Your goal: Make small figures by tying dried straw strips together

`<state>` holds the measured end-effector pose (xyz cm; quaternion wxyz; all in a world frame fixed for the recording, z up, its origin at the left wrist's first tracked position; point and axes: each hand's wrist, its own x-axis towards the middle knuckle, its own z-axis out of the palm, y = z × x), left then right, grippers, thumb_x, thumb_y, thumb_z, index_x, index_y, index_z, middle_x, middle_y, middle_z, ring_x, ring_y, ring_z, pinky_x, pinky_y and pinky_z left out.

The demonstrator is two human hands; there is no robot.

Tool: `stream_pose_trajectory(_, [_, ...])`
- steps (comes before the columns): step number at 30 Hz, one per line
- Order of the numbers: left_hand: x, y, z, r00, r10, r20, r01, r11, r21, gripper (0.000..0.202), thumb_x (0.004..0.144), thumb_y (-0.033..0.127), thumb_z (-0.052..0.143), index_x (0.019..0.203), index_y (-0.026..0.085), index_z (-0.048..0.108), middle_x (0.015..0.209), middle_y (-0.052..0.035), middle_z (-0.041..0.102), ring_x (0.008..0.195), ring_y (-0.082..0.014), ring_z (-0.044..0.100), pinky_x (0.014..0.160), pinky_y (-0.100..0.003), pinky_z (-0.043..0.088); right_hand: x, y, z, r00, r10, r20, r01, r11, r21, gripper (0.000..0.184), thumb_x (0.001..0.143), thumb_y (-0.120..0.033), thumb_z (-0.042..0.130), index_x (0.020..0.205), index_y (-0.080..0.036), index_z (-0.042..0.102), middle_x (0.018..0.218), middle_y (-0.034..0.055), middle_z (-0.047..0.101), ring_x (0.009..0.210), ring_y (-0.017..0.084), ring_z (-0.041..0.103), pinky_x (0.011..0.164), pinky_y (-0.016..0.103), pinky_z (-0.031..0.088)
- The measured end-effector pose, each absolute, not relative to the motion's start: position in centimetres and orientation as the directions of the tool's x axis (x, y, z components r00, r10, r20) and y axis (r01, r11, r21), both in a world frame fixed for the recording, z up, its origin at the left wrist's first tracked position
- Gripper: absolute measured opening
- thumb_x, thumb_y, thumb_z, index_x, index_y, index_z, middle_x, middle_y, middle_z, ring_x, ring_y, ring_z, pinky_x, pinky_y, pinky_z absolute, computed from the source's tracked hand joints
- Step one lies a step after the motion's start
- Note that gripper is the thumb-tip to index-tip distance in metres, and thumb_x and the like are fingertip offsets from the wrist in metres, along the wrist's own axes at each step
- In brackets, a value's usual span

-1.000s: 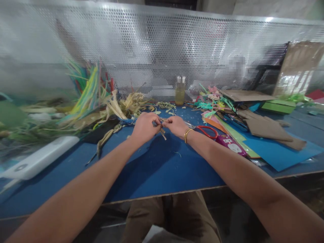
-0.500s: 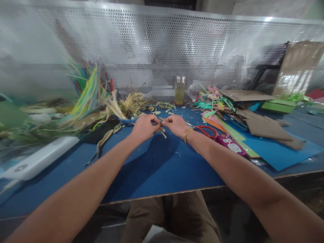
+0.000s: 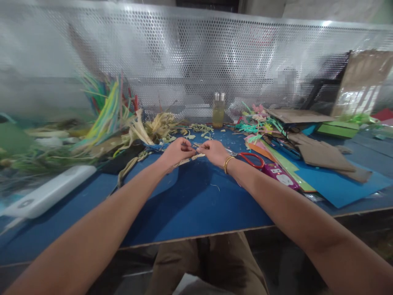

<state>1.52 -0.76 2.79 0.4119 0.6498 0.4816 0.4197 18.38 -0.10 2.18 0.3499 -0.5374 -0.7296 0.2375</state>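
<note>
My left hand [image 3: 176, 153] and my right hand [image 3: 215, 151] meet over the blue tabletop, thumbs and fingers pinched with the tips nearly touching. Between them is a thin straw-coloured strip [image 3: 200, 155], like dried husk or raffia; its ends show under the fingers, and part runs below my left hand. The exact grip point is too small to see. Close by my right wrist lie scissors with red handles [image 3: 252, 159]. Dried pale husks [image 3: 161, 125] are heaped beyond my left hand.
A white power strip [image 3: 52, 190] lies at left, near bundled coloured strips [image 3: 106, 114]. A bottle of yellowish liquid [image 3: 218, 110] stands before the perforated metal screen [image 3: 172, 61]. At right are a purple packet [image 3: 281, 176], blue paper [image 3: 340, 188] and cardboard pieces [image 3: 325, 155].
My left fingers have shifted slightly, and the straw-coloured strip now lies more sideways, showing under my left hand. My right hand has barely moved.
</note>
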Motion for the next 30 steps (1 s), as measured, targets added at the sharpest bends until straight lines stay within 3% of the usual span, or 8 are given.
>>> stream_pose_trajectory(7, [1.5,-1.1,3.1,0.207,0.942,0.265,0.427,-0.331,0.842,0.037,0.062,0.029,0.075,0.086,0.02,0.048,0.076,-0.0021,0.068,0.07,-0.0167,0.064,0.064,-0.029,0.048,18.2,-0.2,2.2,-0.158,0.969,0.193,0.528,0.247,-0.812,0.022,0.078,-0.033,0.062,0.068,-0.014,0.066,0.055,-0.0036,0.05,0.056,0.009,0.041,0.056,0.024,0.029])
stream_pose_trajectory(13, [1.1,-0.6,2.9,0.261,0.889,0.377,0.5,-0.459,0.734,0.031,0.064,0.031,0.072,0.087,0.02,0.054,0.08,-0.0039,0.07,0.076,-0.0194,0.066,0.07,-0.032,0.049,18.1,-0.2,2.1,-0.198,0.969,0.145,0.449,0.221,-0.866,0.02,0.079,-0.03,0.061,0.065,-0.015,0.063,0.053,-0.0043,0.047,0.054,0.009,0.038,0.054,0.023,0.029])
stream_pose_trajectory(23, [0.8,-0.3,2.7,0.262,0.944,0.2,0.282,-0.273,0.919,0.044,0.061,0.038,0.078,0.093,0.018,0.054,0.08,-0.0042,0.069,0.076,-0.0198,0.067,0.07,-0.033,0.051,18.3,0.0,2.2,-0.17,0.974,0.15,0.428,0.21,-0.879,0.022,0.079,-0.032,0.059,0.07,-0.013,0.064,0.057,-0.0034,0.049,0.054,0.008,0.038,0.053,0.023,0.029])
stream_pose_trajectory(30, [0.8,-0.4,2.7,0.257,0.95,0.178,0.212,-0.235,0.949,0.043,0.062,0.035,0.079,0.092,0.018,0.054,0.081,-0.0036,0.068,0.076,-0.0177,0.066,0.069,-0.031,0.051,18.4,0.0,2.4,-0.155,0.969,0.192,0.435,0.242,-0.867,0.023,0.077,-0.035,0.063,0.07,-0.013,0.066,0.061,-0.0022,0.056,0.058,0.009,0.044,0.058,0.024,0.033])
